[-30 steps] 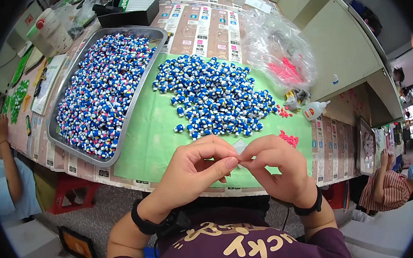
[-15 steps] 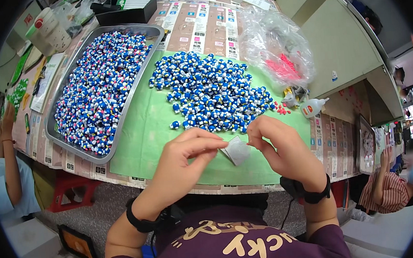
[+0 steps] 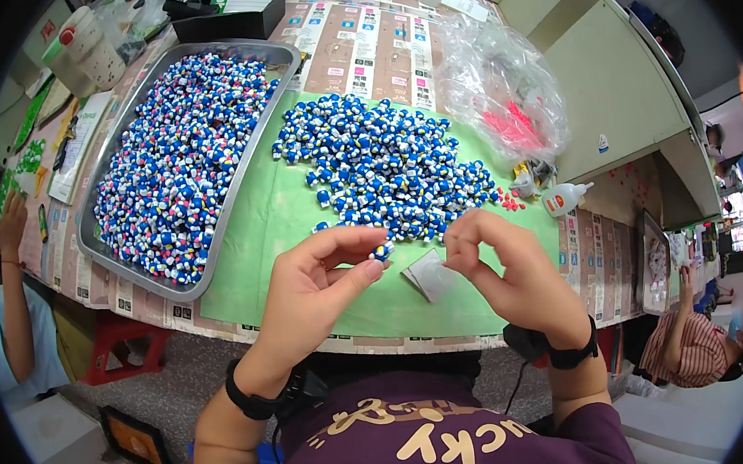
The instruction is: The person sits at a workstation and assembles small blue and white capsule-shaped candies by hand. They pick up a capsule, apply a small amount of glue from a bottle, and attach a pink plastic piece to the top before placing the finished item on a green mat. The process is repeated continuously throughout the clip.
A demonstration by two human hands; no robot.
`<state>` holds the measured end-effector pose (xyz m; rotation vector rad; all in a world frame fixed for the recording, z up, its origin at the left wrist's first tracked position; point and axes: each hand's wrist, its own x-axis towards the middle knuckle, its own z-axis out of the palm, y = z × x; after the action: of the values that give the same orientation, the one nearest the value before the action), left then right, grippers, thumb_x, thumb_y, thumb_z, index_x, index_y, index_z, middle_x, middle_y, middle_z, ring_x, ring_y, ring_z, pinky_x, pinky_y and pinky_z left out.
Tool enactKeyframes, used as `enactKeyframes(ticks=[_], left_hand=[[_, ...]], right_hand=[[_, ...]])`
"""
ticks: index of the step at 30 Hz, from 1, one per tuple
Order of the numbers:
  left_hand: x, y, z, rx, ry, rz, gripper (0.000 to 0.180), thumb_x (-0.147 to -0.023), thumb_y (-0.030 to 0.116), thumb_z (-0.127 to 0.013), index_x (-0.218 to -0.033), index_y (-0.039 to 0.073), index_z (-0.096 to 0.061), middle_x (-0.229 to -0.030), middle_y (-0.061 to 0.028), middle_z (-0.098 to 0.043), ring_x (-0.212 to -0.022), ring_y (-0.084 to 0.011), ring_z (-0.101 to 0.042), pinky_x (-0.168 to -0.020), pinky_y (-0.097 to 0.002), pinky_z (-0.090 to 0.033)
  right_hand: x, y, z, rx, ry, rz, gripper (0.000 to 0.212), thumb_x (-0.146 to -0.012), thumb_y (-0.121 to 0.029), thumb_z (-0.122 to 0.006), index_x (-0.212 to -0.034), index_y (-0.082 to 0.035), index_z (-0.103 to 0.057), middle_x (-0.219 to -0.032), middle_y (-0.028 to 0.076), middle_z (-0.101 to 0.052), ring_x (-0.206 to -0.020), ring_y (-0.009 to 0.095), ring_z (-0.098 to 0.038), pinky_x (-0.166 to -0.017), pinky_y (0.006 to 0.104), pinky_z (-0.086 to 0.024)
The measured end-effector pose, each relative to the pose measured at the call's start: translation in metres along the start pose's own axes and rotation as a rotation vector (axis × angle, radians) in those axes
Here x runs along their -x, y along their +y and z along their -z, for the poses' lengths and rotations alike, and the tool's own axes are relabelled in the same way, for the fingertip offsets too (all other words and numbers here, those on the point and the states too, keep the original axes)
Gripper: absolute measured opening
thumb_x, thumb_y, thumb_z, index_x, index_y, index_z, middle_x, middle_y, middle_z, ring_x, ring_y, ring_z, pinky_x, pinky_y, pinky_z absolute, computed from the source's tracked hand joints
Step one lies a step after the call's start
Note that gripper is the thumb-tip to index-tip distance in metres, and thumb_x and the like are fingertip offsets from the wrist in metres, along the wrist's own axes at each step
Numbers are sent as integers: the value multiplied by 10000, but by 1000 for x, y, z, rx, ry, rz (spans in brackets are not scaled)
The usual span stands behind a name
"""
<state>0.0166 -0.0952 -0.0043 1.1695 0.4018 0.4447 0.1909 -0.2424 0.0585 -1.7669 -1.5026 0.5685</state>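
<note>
Between the thumb and fingers of my left hand [image 3: 307,294] is a small blue-and-white figurine piece [image 3: 383,251]. My right hand [image 3: 519,281] is pinched close by on the right; whatever its fingertips hold is too small to make out. Below and between the hands, a small grey-white square pad [image 3: 428,273] lies on the green sheet [image 3: 258,289]. Just beyond my hands spreads a loose pile of similar blue-and-white pieces [image 3: 392,165]. Several tiny pink pieces [image 3: 509,199] lie at the pile's right edge.
A metal tray [image 3: 258,141] full of small blue, white and pink pieces stands at left. On the right are a white glue bottle [image 3: 564,199] and a clear plastic bag [image 3: 481,66] with pink pieces. A pale cabinet [image 3: 613,82] borders the right side. Other people sit at both sides.
My left hand has drawn slightly left from the pad, and a blue-and-white piece now shows in its fingers. My right hand stays pinched in nearly the same place.
</note>
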Motion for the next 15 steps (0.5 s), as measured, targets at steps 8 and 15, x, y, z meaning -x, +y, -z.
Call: enactKeyframes(ticks=[8,15], left_hand=[[-4,3,-14,137,-54,-15,217,-866,-60,-681,-1075,-32,-627,-1050,-103,-667,-1003,-158,-660,-904,-291,-533],[2,1,-27,-44,8,-208,192,-856,-81,-682,-1039,-29,-655,-1011,-92,-658,-967,-154,-668,-822,-258,-563]], right_hand=[[-6,-11,-27,-262,234,67,250,-884,96,-605,-825,-69,-427,-905,53,-556,-836,137,-524,-777,270,-445],[-2,-9,-38,-79,330,59,208,-814,86,-633,-862,-57,-490,-854,61,-585,-826,235,-597,-768,349,-403]])
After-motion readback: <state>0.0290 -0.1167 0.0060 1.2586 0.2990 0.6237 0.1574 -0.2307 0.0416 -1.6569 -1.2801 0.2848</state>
